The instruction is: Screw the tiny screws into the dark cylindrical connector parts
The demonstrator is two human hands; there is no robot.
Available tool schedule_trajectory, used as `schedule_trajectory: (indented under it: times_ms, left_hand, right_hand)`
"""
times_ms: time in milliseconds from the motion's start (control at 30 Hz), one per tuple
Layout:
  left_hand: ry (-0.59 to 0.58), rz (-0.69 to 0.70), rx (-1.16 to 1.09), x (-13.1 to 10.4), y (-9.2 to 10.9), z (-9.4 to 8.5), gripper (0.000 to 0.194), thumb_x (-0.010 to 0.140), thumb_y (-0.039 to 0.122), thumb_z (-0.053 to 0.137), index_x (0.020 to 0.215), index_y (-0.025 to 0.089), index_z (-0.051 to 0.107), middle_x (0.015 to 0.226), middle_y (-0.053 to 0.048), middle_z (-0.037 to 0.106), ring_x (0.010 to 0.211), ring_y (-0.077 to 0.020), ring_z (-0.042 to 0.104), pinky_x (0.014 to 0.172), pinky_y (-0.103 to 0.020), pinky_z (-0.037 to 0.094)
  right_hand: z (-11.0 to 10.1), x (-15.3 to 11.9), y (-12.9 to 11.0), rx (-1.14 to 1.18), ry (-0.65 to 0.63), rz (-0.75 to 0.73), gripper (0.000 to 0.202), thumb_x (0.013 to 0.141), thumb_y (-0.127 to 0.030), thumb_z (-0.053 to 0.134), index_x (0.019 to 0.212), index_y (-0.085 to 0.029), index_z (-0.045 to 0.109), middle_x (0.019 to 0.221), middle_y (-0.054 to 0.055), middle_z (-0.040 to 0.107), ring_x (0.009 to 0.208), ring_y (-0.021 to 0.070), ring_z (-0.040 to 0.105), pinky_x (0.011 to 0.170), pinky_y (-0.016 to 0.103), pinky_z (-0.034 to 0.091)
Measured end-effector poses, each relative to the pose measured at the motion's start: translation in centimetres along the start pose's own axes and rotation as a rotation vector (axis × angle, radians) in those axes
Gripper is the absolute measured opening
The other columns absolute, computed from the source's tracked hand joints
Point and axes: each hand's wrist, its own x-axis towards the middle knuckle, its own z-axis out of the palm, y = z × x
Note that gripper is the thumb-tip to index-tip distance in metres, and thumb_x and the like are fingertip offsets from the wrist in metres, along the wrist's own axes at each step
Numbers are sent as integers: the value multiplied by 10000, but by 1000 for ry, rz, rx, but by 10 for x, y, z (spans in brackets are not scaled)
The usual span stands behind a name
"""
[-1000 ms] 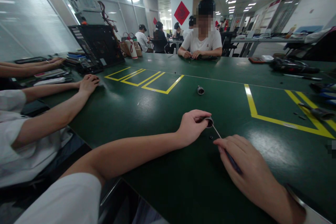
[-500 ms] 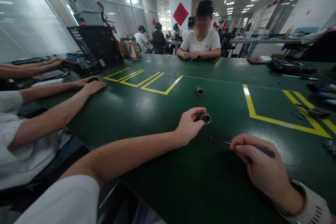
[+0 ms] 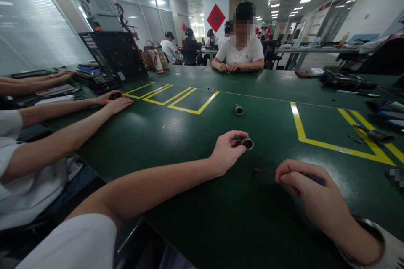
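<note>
Grey metal cup-shaped part (image 3: 248, 144) sat pinched between left hand (image 3: 224, 154) thumb and fingers; the curled right hand (image 3: 315, 197) gripped a slim dark-handled screwdriver (image 3: 267, 171), tip at a small black ring (image 3: 255, 170) toward five o'clock. Tip-work seemed the step, calling for steadiness; another grey metal cup (image 3: 239, 110), eleven o'clock, obstructed nothing.

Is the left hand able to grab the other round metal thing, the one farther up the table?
Probably not as things stand: the left hand looks fairly near the farther metal piece, but its grip is full, holding the nearer metal piece.
</note>
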Motion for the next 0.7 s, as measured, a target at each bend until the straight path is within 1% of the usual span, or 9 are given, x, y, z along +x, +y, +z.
schedule_trajectory:
  times_ms: [100,167,300,367,500,700]
  left_hand:
    - [-6,-8,-19,-1,3,2,367,723,7,599,1063,146,604,1038,-79,660,954,-168,632,939,-404,474]
    - [6,-19,-35,-1,4,4,372,713,-3,600,1056,142,613,999,-70,674,927,-161,641,935,-399,475]
    - [31,-38,-61,0,6,6,364,696,-18,598,1028,129,631,962,-65,688,902,-154,648,923,-383,482]
    - [25,-34,-76,0,5,5,363,694,-15,599,1024,132,636,965,-64,690,908,-154,647,921,-377,484]
    - [8,-18,-98,0,4,5,358,694,-7,596,1016,143,645,973,-60,694,907,-155,650,918,-374,486]
    - [17,1,-111,-3,7,8,343,669,-10,603,980,125,656,910,-64,709,845,-155,664,871,-361,509]
  right_hand:
    - [-3,2,-8,-55,-33,-4,225,630,-259,456,429,-216,546,388,-13,436,364,134,412,342,241,308]
    - [-2,1,-8,-62,-28,1,229,640,-267,452,436,-216,542,392,-13,437,369,137,417,346,245,315]
    - [2,-5,1,-28,24,-51,226,685,-256,460,493,-212,569,417,-17,462,398,140,452,374,247,341]
    - [4,-9,6,-9,57,-85,216,710,-241,467,537,-208,592,437,-17,489,413,141,473,384,243,359]
    - [5,-13,11,-11,117,-188,184,772,-227,481,660,-203,625,544,2,576,503,155,550,443,248,426]
    - [13,-10,14,-121,48,-331,147,845,-228,480,813,-209,622,740,28,634,668,171,612,575,278,492]
